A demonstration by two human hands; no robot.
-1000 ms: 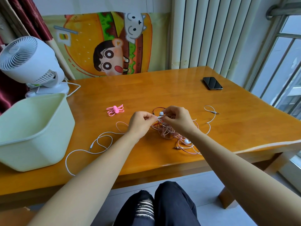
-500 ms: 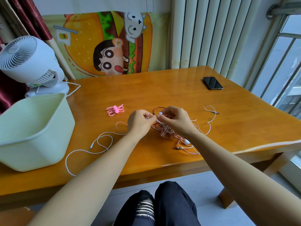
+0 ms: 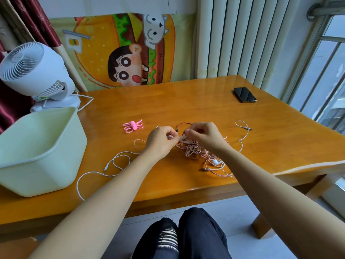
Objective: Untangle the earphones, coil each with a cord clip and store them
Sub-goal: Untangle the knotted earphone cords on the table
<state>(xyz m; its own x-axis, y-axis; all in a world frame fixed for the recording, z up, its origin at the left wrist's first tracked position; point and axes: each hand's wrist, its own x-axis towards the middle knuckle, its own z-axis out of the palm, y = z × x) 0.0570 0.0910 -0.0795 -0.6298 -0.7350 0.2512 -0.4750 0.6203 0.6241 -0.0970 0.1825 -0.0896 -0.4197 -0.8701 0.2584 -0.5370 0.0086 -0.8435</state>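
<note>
A tangle of pink and white earphone cords (image 3: 194, 150) lies in the middle of the wooden table (image 3: 186, 109). My left hand (image 3: 160, 141) pinches a white cord at the tangle's left edge. My right hand (image 3: 205, 135) hovers over the top of the tangle and pinches a white piece there, close to my left fingertips. One white cord (image 3: 104, 169) trails off to the left front. A loose end with a jack plug (image 3: 249, 128) lies to the right. Pink cord clips (image 3: 133, 125) sit in a bunch left of my hands.
A pale green plastic bin (image 3: 37, 150) stands at the table's left front. Behind it is a white desk fan (image 3: 35, 71) with its cable. A black phone (image 3: 245, 94) lies at the far right. A window is on the right.
Both hands have stayed at the tangle. My fingertips have shifted slightly as they work the white cord between them; the tangle itself has barely moved.
</note>
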